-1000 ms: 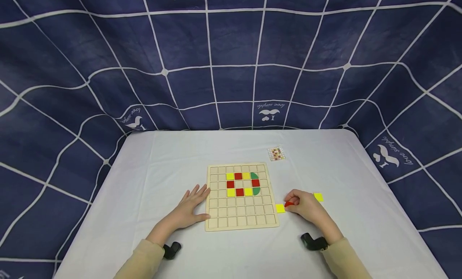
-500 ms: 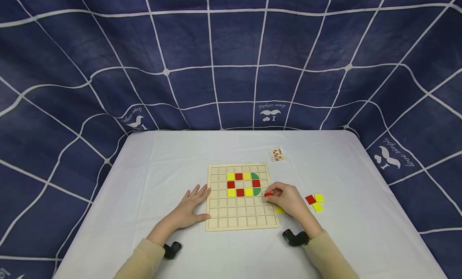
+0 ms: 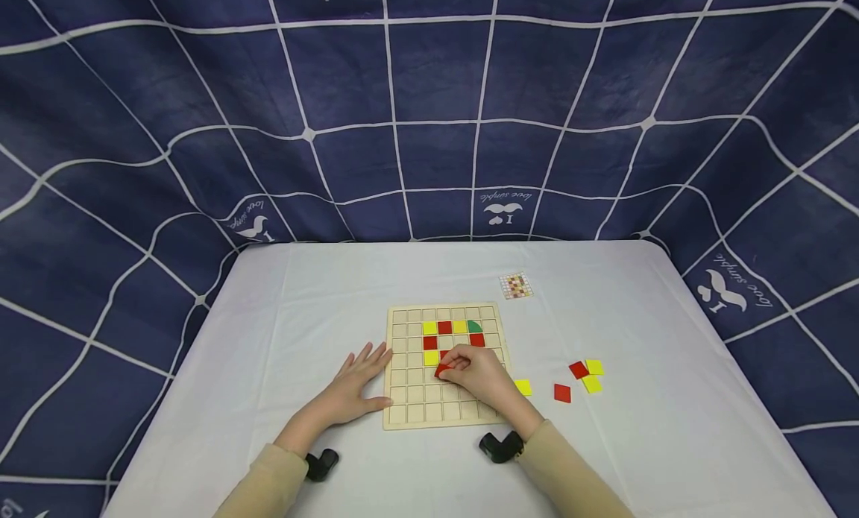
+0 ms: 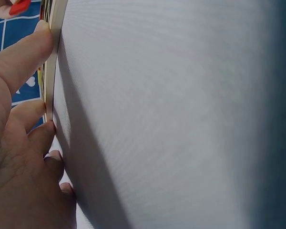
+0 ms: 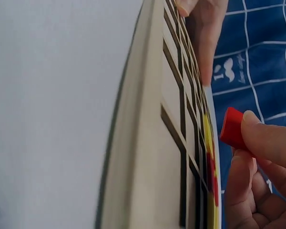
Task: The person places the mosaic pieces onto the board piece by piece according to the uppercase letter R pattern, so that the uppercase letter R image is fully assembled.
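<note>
A wooden grid board (image 3: pixel 411 399) lies on the white table, with red, yellow and green tiles set in its upper middle cells. My right hand (image 3: pixel 473 372) hovers over the board's centre and pinches a red square tile (image 3: pixel 441 370) at its fingertips; the same red tile (image 5: pixel 232 128) shows just above the board (image 5: pixel 148 157) in the right wrist view. My left hand (image 3: pixel 354 384) lies flat with straight fingers against the board's left edge (image 4: pixel 54 57), holding nothing.
Loose tiles lie right of the board: a yellow tile (image 3: pixel 523 387), a red tile (image 3: pixel 562 393), another red tile (image 3: pixel 578 370) and two yellow tiles (image 3: pixel 593 376). A small pattern card (image 3: pixel 514 285) sits farther back. A dark blue grid-patterned cloth surrounds the table.
My right hand carried the red tile leftward from the loose pile, over the board's right edge, to above its centre. The left hand has not moved.
</note>
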`<action>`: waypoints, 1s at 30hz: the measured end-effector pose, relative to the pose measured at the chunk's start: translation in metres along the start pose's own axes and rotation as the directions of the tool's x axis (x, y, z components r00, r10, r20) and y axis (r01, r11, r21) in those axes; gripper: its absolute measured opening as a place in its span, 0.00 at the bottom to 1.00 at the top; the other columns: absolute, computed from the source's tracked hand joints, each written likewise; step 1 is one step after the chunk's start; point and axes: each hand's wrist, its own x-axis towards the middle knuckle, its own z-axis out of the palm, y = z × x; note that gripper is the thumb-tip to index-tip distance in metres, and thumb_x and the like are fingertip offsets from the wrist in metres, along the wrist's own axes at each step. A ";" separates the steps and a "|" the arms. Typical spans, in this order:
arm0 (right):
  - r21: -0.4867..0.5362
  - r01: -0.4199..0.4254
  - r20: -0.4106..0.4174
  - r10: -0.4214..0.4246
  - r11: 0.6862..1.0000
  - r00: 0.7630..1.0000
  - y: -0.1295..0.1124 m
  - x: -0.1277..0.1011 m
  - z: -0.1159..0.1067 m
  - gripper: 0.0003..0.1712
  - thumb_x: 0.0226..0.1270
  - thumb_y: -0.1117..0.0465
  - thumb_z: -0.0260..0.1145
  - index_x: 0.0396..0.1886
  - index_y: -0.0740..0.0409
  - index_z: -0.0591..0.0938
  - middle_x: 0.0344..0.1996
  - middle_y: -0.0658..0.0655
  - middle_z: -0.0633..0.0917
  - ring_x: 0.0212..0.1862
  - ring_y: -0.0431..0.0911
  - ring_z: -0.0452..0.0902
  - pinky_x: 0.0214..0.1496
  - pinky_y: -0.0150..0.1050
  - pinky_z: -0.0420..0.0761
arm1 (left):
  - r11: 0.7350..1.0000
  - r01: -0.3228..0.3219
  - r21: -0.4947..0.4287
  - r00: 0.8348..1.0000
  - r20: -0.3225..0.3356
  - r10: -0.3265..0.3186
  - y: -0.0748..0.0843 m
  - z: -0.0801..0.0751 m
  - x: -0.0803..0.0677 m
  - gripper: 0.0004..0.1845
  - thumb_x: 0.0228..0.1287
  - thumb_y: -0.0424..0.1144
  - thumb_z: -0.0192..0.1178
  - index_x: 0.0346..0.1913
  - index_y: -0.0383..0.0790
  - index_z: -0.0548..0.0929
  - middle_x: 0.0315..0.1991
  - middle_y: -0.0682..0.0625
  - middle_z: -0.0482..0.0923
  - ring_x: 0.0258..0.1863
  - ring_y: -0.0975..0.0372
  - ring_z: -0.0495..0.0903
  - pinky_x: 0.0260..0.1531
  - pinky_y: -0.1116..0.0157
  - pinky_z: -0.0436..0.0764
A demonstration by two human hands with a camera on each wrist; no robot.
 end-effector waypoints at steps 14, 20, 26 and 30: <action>-0.116 0.055 0.015 -0.054 0.992 0.998 -0.005 0.004 0.017 0.03 0.61 0.61 0.72 0.35 0.50 0.89 0.30 0.46 0.82 0.30 0.35 0.74 0.33 0.27 0.77 | 1.000 0.008 0.008 1.000 0.005 -0.008 -0.001 0.000 0.002 0.47 0.57 0.50 0.71 0.77 0.43 0.59 0.79 0.47 0.49 0.80 0.48 0.40 0.76 0.42 0.39; -0.184 0.093 -0.033 -0.101 0.979 0.994 -0.008 0.004 0.020 0.02 0.60 0.64 0.73 0.33 0.52 0.89 0.29 0.46 0.78 0.29 0.35 0.71 0.31 0.25 0.75 | 1.000 0.006 0.000 1.000 -0.004 -0.006 0.000 0.000 0.001 0.48 0.57 0.50 0.71 0.76 0.43 0.59 0.79 0.47 0.50 0.80 0.47 0.41 0.76 0.42 0.39; -0.216 0.078 -0.039 -0.089 0.973 0.995 -0.011 0.004 0.022 0.02 0.59 0.64 0.73 0.31 0.53 0.87 0.28 0.46 0.76 0.29 0.35 0.69 0.30 0.24 0.73 | 1.000 0.008 0.010 1.000 -0.008 -0.008 -0.001 0.001 0.001 0.48 0.57 0.51 0.70 0.77 0.43 0.59 0.79 0.46 0.50 0.80 0.47 0.41 0.76 0.42 0.39; -0.232 0.078 -0.039 -0.089 0.970 0.995 -0.012 0.003 0.022 0.03 0.59 0.64 0.73 0.29 0.54 0.86 0.29 0.47 0.76 0.29 0.37 0.69 0.30 0.25 0.73 | 1.000 0.002 0.001 1.000 -0.011 -0.002 -0.001 0.001 0.001 0.47 0.57 0.51 0.70 0.76 0.42 0.59 0.79 0.46 0.50 0.80 0.46 0.41 0.76 0.41 0.39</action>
